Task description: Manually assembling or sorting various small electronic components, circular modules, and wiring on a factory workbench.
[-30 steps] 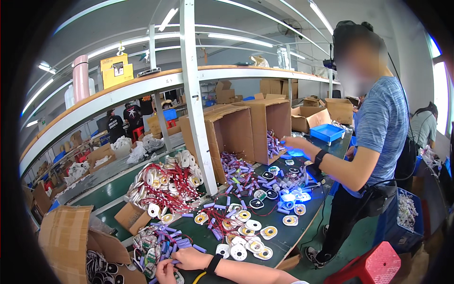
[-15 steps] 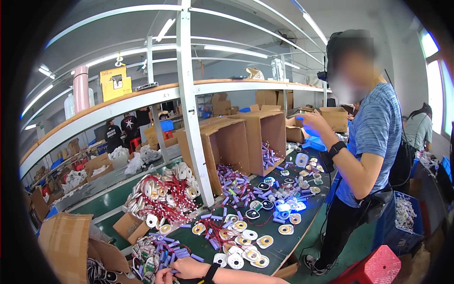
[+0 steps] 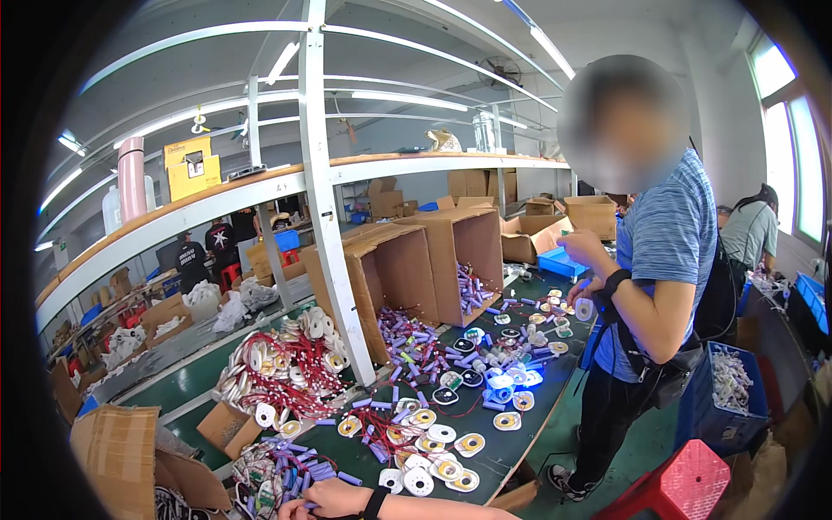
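Note:
At the bottom edge my right hand (image 3: 336, 498), with a black band on its wrist, is closed with its fingertips turned down. Next to it a small part of my left hand (image 3: 295, 510) shows, its fingers bent in and mostly cut off by the edge. Both hands meet over a pile of purple cylindrical battery cells (image 3: 299, 460) with green circuit boards and wires. What lies between the fingers is too small and covered to make out. To the right of my hands are round white plastic covers (image 3: 419, 481), some with yellow rings, and red wires (image 3: 368, 438).
Beyond lie a heap of white parts with red wires (image 3: 277, 368) and open cardboard boxes (image 3: 394, 277) spilling cells. A white post (image 3: 325, 199) rises from the bench. Across the bench a person in a blue shirt (image 3: 663, 234) handles small parts. A red stool (image 3: 685, 481) stands right.
The whole view has swung slightly, so things sit further left. My hands stay together over the cells. The co-worker's hands have come lower, with a pale part at one of them.

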The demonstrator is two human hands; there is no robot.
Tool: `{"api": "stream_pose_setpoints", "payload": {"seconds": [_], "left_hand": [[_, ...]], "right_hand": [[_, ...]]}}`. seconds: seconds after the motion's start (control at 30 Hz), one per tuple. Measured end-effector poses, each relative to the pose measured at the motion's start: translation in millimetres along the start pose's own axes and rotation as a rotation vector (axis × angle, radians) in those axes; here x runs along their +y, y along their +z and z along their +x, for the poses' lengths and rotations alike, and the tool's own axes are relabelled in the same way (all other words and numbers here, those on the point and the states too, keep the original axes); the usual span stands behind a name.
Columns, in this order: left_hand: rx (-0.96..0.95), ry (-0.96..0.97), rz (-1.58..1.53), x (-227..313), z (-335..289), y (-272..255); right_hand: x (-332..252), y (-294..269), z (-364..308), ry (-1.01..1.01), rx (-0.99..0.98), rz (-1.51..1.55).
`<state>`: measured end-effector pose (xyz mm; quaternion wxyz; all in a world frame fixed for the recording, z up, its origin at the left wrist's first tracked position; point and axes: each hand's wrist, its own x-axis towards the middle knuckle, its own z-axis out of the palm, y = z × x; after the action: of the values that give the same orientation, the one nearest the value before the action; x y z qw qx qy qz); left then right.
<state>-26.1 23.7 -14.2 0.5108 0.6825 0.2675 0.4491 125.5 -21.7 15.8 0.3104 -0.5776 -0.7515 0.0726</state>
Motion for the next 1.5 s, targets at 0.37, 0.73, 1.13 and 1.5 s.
{"api": "stream_pose_setpoints", "payload": {"seconds": [0.37, 0.73, 1.13, 1.5], "left_hand": [[-0.005, 0.033, 0.072, -21, 2, -6], [0.008, -0.025, -0.02, -17, 1, -2], [0.003, -0.023, -0.006, -30, 4, -6], [-0.002, -0.087, -0.003, -6, -2, -3]], "right_hand": [[-1, 0, -3, 0.005, 0.006, 0.015], [1, 3, -2, -0.006, 0.007, 0.014], [0, 2, -2, -0.003, 0.008, 0.003], [-2, 0, -3, 0.001, -0.023, 0.015]]}}
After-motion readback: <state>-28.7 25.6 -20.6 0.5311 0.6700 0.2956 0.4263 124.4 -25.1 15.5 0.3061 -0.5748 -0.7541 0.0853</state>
